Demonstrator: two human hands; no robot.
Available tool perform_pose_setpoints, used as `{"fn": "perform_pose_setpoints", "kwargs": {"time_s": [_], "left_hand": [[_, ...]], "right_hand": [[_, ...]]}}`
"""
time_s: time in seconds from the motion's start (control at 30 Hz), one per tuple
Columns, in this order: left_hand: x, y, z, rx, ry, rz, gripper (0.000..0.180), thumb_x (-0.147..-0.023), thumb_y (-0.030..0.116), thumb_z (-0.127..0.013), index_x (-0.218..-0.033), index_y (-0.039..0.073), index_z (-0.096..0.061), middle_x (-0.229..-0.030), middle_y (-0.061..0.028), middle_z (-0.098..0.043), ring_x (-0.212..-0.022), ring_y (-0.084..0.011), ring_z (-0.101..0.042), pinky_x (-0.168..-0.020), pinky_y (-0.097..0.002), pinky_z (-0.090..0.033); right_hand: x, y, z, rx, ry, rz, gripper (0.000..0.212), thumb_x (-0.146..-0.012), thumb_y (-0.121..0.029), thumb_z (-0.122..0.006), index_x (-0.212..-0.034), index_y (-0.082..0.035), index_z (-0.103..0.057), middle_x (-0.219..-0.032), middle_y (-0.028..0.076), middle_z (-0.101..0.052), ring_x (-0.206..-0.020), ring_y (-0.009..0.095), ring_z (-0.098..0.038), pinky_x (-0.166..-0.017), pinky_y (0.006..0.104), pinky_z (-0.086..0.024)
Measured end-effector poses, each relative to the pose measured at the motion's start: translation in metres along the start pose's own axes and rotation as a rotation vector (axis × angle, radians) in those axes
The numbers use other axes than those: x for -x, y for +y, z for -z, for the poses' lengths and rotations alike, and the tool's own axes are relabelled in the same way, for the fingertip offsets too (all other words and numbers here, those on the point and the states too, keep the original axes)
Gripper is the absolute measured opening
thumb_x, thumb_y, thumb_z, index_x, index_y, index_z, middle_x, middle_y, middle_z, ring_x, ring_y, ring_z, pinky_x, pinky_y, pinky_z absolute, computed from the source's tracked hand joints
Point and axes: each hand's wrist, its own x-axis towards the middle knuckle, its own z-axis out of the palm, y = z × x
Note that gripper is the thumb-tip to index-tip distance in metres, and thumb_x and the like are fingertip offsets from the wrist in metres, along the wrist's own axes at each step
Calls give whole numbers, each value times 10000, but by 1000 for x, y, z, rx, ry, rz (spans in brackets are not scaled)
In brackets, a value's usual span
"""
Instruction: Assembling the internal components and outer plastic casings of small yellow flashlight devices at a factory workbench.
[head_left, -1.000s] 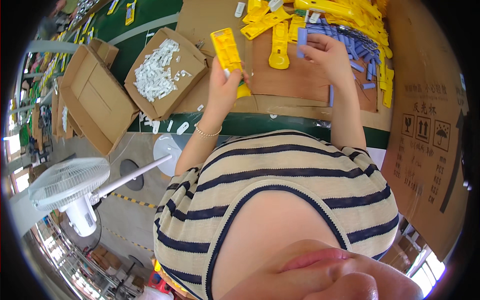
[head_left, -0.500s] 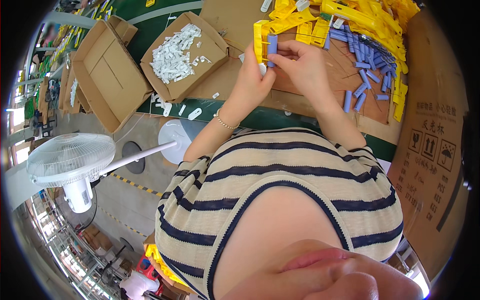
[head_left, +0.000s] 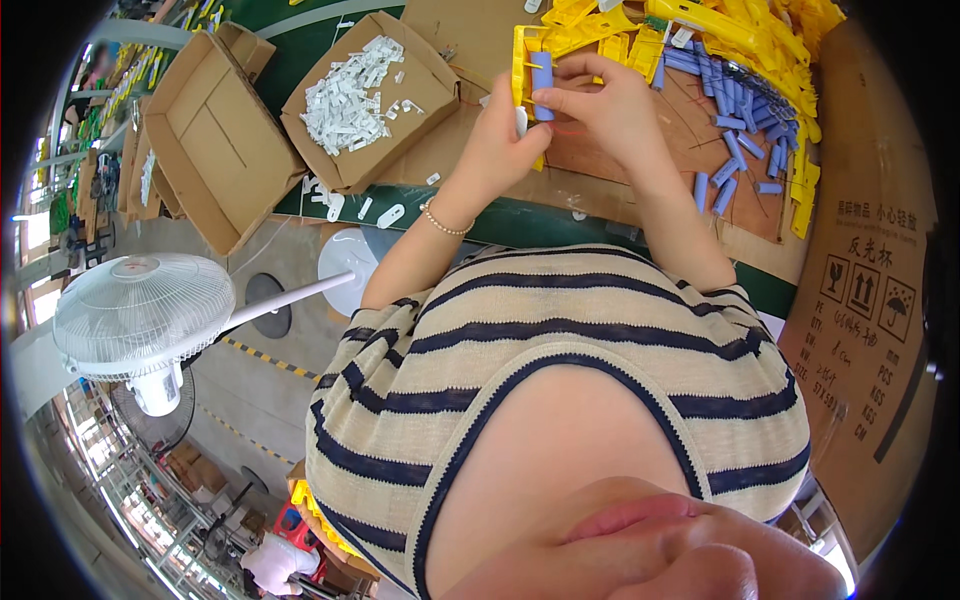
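My left hand (head_left: 502, 140) is closed around a yellow plastic housing (head_left: 524, 62), which stands upright over the table. Against the housing's open side lies a blue-violet battery cell (head_left: 542, 78), also upright. The fingers of my right hand (head_left: 608, 105) pinch this cell from the right. A small white part (head_left: 521, 121) shows by my left thumb. Thin red wires run below the right fingers. Whether the cell sits fully inside the housing, I cannot tell.
Loose blue-violet cells (head_left: 735, 150) with wires lie to the right, below a heap of yellow housings (head_left: 720, 30). A cardboard box (head_left: 430, 105) of small white parts stands left, beside another open box (head_left: 215, 140). A large carton (head_left: 880, 300) rises at right; a white fan (head_left: 145, 310) stands left.
The housing has turned slightly, showing more of its open side and its lower end below my left hand. My right fingers have shifted slightly on the cell.
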Motion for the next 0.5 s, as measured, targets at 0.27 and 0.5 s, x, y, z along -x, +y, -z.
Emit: {"fn": "perform_pose_setpoints", "kwargs": {"time_s": [0.27, 0.5], "left_hand": [[3, 4, -2, 614, -130, 142, 360, -903, 176, -474, -1214, 26, -369, -908, -116, -566, -767, -187, -607, -686, -325, -528], [8, -31, 3, 426, -136, 241, 317, -925, 173, -463, -1207, 28, -439, -942, -98, -604, -793, -180, -627, -702, -312, -528]], "right_hand": [[-3, -4, -1, -562, -396, -287, 277, -830, -156, -646, -1031, 15, -560, -779, 74, -606, -499, 136, -571, -397, 249, -452], [-1, 28, -12, -637, -412, -518, 298, -839, -169, -645, -1083, -28, -550, -821, 49, -611, -616, 120, -596, -515, 261, -486]]}}
